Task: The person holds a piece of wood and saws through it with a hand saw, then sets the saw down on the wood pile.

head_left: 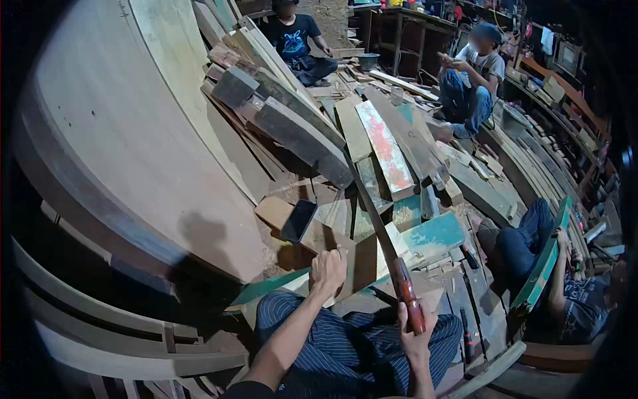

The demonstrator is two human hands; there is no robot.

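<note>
Step in hand: as I judge it, I am steadying a piece to be hewn, with the blade raised over it and no cut made here
Left hand: my left hand (329, 269) is closed in a fist on the near edge of the wooden block (357, 265), which stands in front of my knees
Right hand: my right hand (415, 329) grips the reddish handle of the machete (380, 233); the blade slants up and away, above the block and apart from it
Next move calls for: a firm hold on the block and my left fingers kept clear of the blade's path; a steady wrist, I think
Close by: a dark phone (299, 221) lies on a wood offcut just beyond my left hand; a teal-painted board (435, 234) lies to the right of the blade
In the way: the heap of planks (292, 126) crowds the space ahead; a red-and-white plank (385, 149) lies on it
Others: one person sits in a blue cap (475, 70); another in a black shirt (296, 40); a third reclines at my right (571, 292); all are well apart from the blade
</note>
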